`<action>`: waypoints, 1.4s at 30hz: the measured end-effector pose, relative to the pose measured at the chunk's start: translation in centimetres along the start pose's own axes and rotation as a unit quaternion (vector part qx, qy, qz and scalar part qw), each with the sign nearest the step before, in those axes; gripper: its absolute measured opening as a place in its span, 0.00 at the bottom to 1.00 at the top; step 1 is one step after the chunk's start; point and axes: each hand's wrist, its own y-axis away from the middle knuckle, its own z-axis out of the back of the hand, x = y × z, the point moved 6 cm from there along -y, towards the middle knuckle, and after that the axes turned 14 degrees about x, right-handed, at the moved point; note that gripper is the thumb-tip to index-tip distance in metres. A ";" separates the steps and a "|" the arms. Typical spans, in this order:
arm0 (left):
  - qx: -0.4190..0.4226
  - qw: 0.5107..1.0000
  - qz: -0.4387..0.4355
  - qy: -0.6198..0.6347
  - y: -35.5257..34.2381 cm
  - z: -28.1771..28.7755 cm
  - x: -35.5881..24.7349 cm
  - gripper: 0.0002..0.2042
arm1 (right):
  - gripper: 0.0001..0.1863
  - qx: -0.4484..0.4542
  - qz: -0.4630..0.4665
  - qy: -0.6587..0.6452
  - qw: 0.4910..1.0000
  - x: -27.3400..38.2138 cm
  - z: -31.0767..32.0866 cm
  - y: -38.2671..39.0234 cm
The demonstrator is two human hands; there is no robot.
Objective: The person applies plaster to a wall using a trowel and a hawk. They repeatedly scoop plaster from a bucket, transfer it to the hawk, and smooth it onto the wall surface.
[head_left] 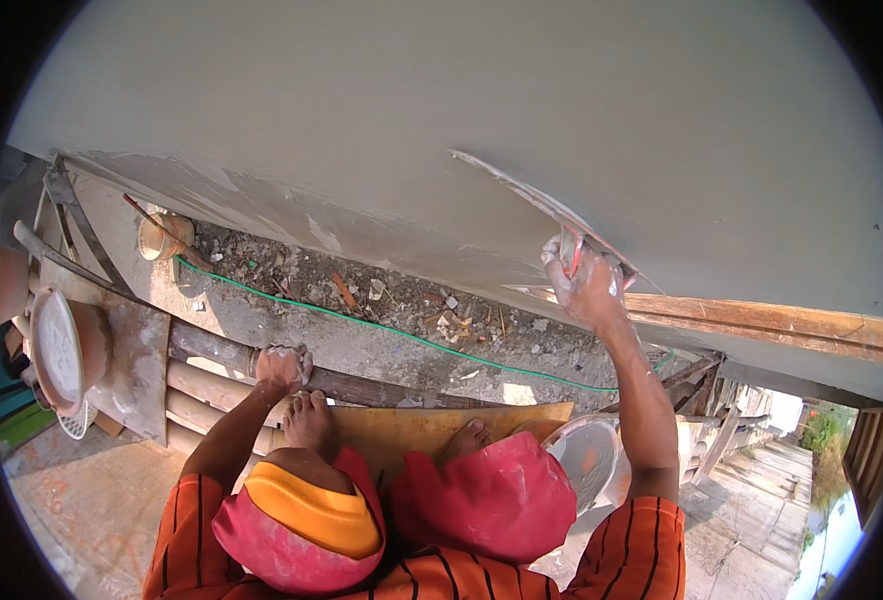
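My right hand [587,285] grips the handle of a long steel plastering trowel [522,195], which lies along the grey plastered wall [442,80]. The lower part of the wall has rougher, darker patches. My left hand [284,368] is closed on a dark horizontal scaffold pole [362,390]. My bare feet are on a yellowish board [407,425] beside it. At the left a round pan [62,350] holds grey wet material, and another bucket [582,465] with grey contents stands beside my right knee.
Far below lie rubble [392,305], a green hose [432,350] and a small bucket [167,235]. Bamboo poles [212,385] and a metal frame [92,240] are at the left. A wooden beam [762,320] runs along the wall at the right, above a concrete path [752,510].
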 end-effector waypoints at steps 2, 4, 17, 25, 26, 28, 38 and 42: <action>-0.003 1.000 0.002 -0.003 0.1 -1.0 0.4 0.17 | 0.12 -0.013 0.006 -0.063 0.998 2.2 9.2 4.2; -0.008 1.000 -0.006 0.003 -0.3 -1.2 0.6 0.17 | 0.08 -0.096 0.019 -0.075 0.992 2.4 16.7 8.6; -0.001 1.000 0.019 0.010 -0.4 -2.9 1.9 0.18 | 0.13 -0.306 0.166 0.033 0.937 4.5 15.8 9.8; -0.015 1.000 0.001 0.006 -1.6 -5.0 3.1 0.15 | 0.20 0.104 0.061 -0.058 0.991 7.3 -28.4 -9.6; 0.013 1.000 0.012 0.000 -1.7 -4.6 3.0 0.15 | 0.21 0.063 0.057 -0.072 0.994 6.6 -31.3 -11.3; 0.070 0.997 0.016 -0.021 -2.4 -3.6 2.5 0.16 | 0.23 -0.024 0.044 -0.095 0.994 4.0 -35.2 -14.2; 0.055 0.998 0.021 0.015 0.0 -1.1 1.3 0.17 | 0.11 0.061 0.115 -0.095 0.987 14.3 -4.5 -6.4; 0.029 0.999 0.029 0.023 -1.6 -4.2 2.5 0.17 | 0.09 -0.044 0.119 -0.206 0.970 16.3 12.6 2.0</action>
